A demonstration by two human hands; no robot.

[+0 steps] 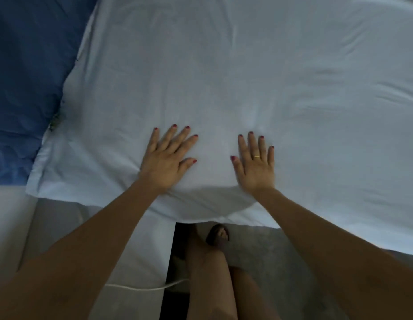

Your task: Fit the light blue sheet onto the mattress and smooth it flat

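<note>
The bed (141, 239) carries a dark blue cloth (28, 77) at its left and the light blue sheet (224, 65), mildly creased, its near edge overhanging, with the left hand (165, 161) and right hand (255, 168) flat on it, fingers (186, 144) spread.

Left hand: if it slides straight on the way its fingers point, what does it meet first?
Nothing solid, as far as the picture shows. The left hand lies flat, fingers angled up and slightly right, with only the wrinkled light blue cotton sheet ahead. The dark blue fabric sits off to the side.
</note>
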